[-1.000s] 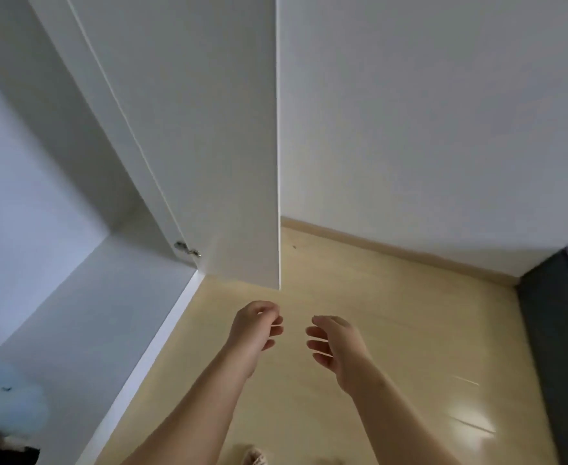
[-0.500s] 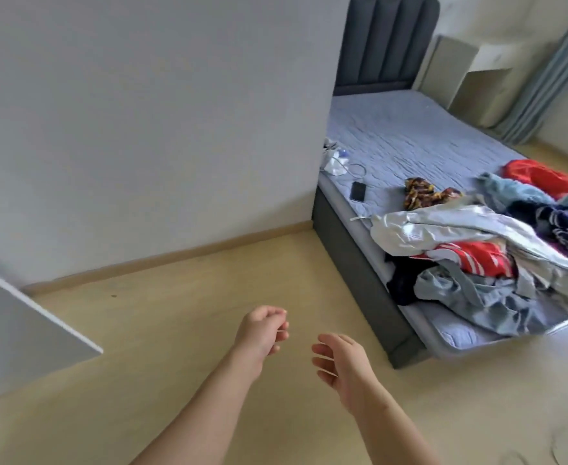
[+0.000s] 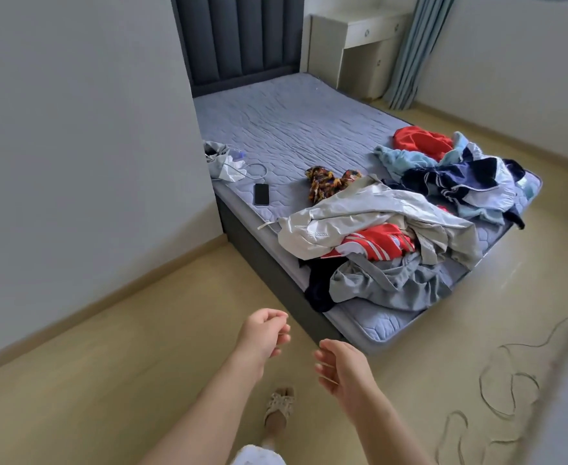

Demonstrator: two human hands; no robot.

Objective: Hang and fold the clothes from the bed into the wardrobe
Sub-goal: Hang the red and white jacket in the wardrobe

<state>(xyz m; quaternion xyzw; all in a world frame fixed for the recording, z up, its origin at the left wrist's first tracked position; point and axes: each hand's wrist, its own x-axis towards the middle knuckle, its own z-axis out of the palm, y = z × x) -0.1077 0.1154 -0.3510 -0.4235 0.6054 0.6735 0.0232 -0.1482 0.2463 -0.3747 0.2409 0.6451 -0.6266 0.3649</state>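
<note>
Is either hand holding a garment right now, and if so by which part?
Nothing is held. The left hand and right hand are loosely curled and empty, short of the bed; the clothes lie untouched on it.

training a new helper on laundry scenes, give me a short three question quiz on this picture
1. True or false: the left hand and the right hand each hold a garment.
2. Where does the black phone lie? A on the floor; B on the mattress; C on the desk.
3. What colour is the striped garment showing beneath the white jacket?

Key: 1 false, the left hand and the right hand hold nothing; 2 B; 3 red, with white stripes.
</note>
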